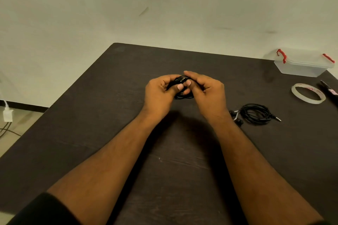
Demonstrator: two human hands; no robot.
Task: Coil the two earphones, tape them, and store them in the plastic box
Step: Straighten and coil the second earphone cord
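**Holding one coiled earphone between both hands, mid-table**

Looking down at the dark wooden table [109, 115], I see both hands meeting above its middle. My left hand [159, 93] has its fingers curled around a black coiled earphone [182, 95], thumb pressed against the loops. My right hand [208, 91] pinches the same coil from the other side, thumb and forefinger closed near the gold-ringed jack plug [182, 79] that pokes out at the top of the bundle. A few loops hang just below my fingers.

To the right of my right forearm, a second black earphone [256, 114] lies loosely coiled on the table, its earbuds [236, 117] on the left and its plug pointing right. Farther right sits a roll of clear tape [308, 93], lying flat, with a dark pen-like object [329, 90] just beside it; I cannot tell what it is. At the far right corner stands the clear plastic box [301, 65] with red latches, lid on.
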